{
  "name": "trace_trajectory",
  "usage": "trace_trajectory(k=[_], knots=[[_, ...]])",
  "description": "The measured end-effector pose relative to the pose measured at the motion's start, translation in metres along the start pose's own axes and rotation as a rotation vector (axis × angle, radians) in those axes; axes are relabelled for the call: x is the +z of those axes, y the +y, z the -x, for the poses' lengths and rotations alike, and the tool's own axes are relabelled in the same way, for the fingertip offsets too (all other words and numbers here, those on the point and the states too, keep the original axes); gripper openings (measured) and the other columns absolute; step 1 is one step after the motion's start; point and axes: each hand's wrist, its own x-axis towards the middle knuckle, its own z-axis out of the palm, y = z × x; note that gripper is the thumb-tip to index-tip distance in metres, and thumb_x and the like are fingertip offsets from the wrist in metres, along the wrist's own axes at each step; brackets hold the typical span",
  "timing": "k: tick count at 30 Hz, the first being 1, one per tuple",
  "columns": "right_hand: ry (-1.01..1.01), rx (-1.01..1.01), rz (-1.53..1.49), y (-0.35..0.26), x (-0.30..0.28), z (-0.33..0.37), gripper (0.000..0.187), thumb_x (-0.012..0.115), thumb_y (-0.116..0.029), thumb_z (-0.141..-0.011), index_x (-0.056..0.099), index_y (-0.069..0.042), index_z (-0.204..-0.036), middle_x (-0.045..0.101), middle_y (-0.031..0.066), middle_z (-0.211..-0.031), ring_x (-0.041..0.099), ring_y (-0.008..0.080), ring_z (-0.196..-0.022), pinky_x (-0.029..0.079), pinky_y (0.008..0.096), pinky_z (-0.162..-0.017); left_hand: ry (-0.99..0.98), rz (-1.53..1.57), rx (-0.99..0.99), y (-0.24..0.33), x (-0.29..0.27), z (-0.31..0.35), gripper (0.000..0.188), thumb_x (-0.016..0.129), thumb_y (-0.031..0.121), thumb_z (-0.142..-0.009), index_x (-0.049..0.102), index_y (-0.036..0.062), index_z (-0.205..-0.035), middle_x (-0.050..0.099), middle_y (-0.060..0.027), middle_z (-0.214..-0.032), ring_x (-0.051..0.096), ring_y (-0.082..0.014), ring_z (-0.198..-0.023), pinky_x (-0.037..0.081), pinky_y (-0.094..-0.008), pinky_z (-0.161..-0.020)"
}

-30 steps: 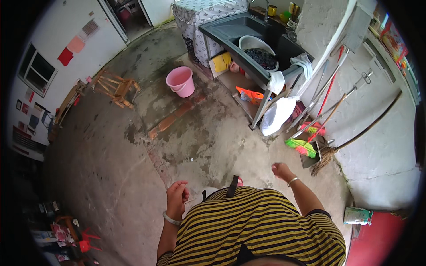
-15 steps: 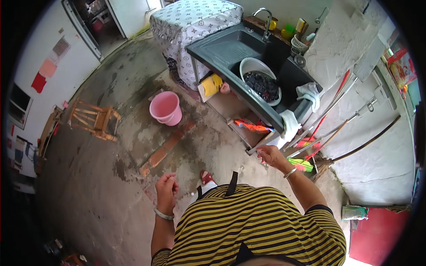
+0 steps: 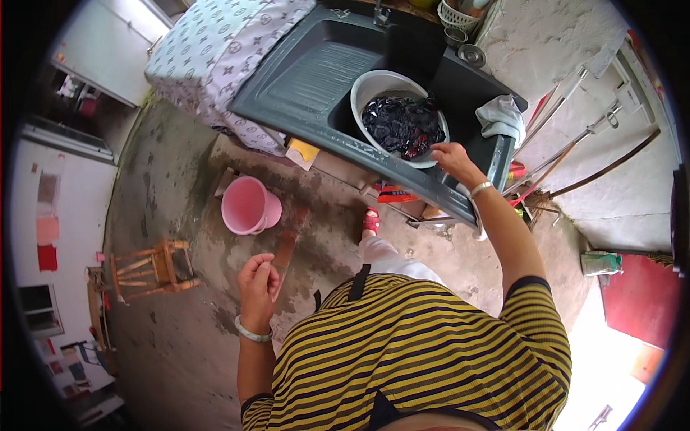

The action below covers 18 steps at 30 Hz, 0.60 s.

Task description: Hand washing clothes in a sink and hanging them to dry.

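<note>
A grey-white basin (image 3: 363, 92) stands tilted in the dark sink (image 3: 287, 79), holding dark wet-looking cloth (image 3: 399, 123) with some red in it. My right hand (image 3: 454, 161), fingers curled, is at the basin's near right rim; whether it touches the rim I cannot tell. Nothing shows in its fingers. Over the floor my left hand (image 3: 257, 284) hangs loosely closed with nothing visible in it, nearest to the pink bucket (image 3: 248, 205). A pale cloth (image 3: 501, 118) lies over the sink's right edge.
A patterned cover (image 3: 223, 57) drapes a boxy thing left of the sink. The wooden stool (image 3: 162, 273) stands at left. Long-handled tools (image 3: 575, 169) lean on the right wall. Low under the sink sits an orange-red bag (image 3: 395, 194). The floor (image 3: 194, 337) has wet patches.
I have stepped closer to the sink and the view has turned. My right hand has come from beside the sink's front corner up to the basin. The left hand stays loosely closed.
</note>
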Motion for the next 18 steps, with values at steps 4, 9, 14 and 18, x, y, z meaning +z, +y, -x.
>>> trace_trajectory(k=[4, 9, 14, 18], knots=[[0.042, -0.035, 0.268, 0.052, 0.002, -0.108, 0.043, 0.056, -0.027, -0.076, 0.059, -0.002, -0.111, 0.064, 0.0204, -0.093, 0.063, 0.0342, -0.087, 0.05, 0.0412, -0.078, 0.061, -0.101, -0.059, 0.019, 0.01, -0.048, 0.016, 0.047, 0.009, -0.089, 0.056, 0.0, -0.1, 0.051, -0.0011, -0.064, 0.042, -0.0057, -0.051, 0.033, -0.0176, -0.046], [0.182, 0.053, 0.376, 0.077, 0.044, -0.187, 0.061, 0.059, -0.031, -0.075, 0.044, -0.01, -0.13, 0.052, 0.0232, -0.119, 0.051, 0.0394, -0.109, 0.041, 0.0416, -0.094, 0.082, -0.083, -0.186, 0.051, 0.025, -0.1, 0.017, 0.048, 0.01, -0.089, 0.056, 0.0002, -0.101, 0.052, -0.0017, -0.065, 0.044, -0.0067, -0.052, 0.033, -0.0179, -0.046], [0.044, 0.217, 0.438, 0.069, 0.083, -0.194, 0.062, 0.058, -0.028, -0.072, 0.042, -0.027, -0.132, 0.049, 0.0181, -0.124, 0.053, 0.0407, -0.107, 0.044, 0.0464, -0.091, 0.114, -0.088, -0.283, 0.074, 0.046, -0.148, 0.017, 0.049, 0.009, -0.089, 0.056, 0.0004, -0.102, 0.052, -0.002, -0.065, 0.045, -0.0072, -0.053, 0.033, -0.0178, -0.046], [-0.043, 0.248, 0.326, 0.091, 0.065, -0.221, 0.061, 0.061, -0.029, -0.072, 0.043, -0.024, -0.13, 0.051, 0.0171, -0.12, 0.054, 0.042, -0.105, 0.044, 0.0486, -0.089, -0.008, -0.149, -0.321, 0.086, 0.062, -0.198, 0.018, 0.048, 0.009, -0.09, 0.056, 0.0003, -0.103, 0.052, -0.0021, -0.065, 0.045, -0.0076, -0.051, 0.034, -0.0189, -0.045]])
